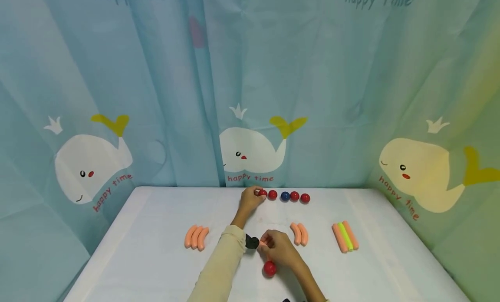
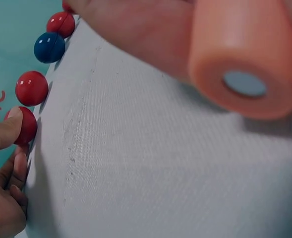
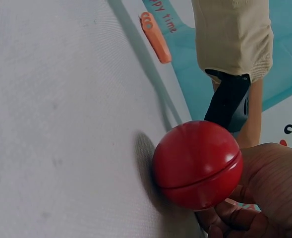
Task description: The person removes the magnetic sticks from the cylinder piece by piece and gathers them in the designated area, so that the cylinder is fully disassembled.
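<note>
My left hand (image 1: 251, 199) reaches to the far edge of the table, its thumb and fingers pinching a red ball (image 2: 29, 128) at the left end of a row. Nearer the front, my right hand (image 1: 280, 248) grips an orange stick (image 2: 245, 54). In the left wrist view that stick's near end shows a round silvery disc. Another red ball (image 3: 198, 166) is at the other end of the stick, just below the right hand; the hand hides part of the join. More red balls (image 1: 272, 195) and a blue ball (image 1: 285, 196) continue the row to the right.
Three curved orange sticks (image 1: 197, 237) lie to the left on the white table (image 1: 148, 258). Two more curved ones (image 1: 299, 234) are right of my hands. Farther right, a green stick (image 1: 345, 236) lies between two straight orange ones. A whale-print curtain (image 1: 250, 76) hangs behind.
</note>
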A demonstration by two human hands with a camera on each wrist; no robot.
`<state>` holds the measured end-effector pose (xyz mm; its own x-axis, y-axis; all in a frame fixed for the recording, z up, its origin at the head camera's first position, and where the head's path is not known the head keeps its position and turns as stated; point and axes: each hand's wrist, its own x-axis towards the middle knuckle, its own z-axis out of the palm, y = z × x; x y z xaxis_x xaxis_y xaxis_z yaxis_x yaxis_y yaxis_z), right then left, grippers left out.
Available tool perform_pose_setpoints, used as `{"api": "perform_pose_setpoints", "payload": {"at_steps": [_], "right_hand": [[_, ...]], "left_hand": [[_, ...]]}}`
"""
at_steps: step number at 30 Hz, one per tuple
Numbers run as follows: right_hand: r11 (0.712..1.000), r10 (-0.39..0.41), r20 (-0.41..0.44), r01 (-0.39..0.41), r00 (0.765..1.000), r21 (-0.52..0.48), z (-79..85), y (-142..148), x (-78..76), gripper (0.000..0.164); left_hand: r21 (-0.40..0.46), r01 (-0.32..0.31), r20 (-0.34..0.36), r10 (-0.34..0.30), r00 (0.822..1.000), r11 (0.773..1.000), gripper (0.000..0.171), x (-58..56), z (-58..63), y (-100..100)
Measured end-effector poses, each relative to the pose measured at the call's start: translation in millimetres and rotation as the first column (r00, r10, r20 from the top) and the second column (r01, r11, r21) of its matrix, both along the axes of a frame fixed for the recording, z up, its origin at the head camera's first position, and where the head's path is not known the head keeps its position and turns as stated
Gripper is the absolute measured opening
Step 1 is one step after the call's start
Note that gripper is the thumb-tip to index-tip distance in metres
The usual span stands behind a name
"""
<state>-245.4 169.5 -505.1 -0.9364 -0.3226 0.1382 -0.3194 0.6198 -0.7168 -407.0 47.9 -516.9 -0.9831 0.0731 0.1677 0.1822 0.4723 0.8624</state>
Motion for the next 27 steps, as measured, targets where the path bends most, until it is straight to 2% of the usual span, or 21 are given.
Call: {"api": "perform_pose_setpoints", "payload": {"at_steps": [5, 15, 27], "right_hand": [[1.000, 0.011, 0.002, -0.011, 1.000, -0.003, -3.1, -1.3, 2.3, 0.009], [1.000, 0.012, -0.007, -0.012, 1.000, 0.004, 0.5, -0.3, 0.6, 0.010], [1.000, -0.006, -0.010, 0.006, 1.000, 0.012, -0.7, -0.2, 0.4, 0.009]], "left_hand": [[-0.002, -0.003, 0.011, 0.003, 1.000, 1.000, 0.027, 1.9, -4.5, -1.0], [0.028, 0.023, 0.020, -0.024, 1.000, 0.999, 0.034, -1.0, -0.5, -1.7], [0.015, 0.027, 0.011, -0.027, 1.000, 1.000, 0.040, -2.3, -1.8, -5.5]]}}
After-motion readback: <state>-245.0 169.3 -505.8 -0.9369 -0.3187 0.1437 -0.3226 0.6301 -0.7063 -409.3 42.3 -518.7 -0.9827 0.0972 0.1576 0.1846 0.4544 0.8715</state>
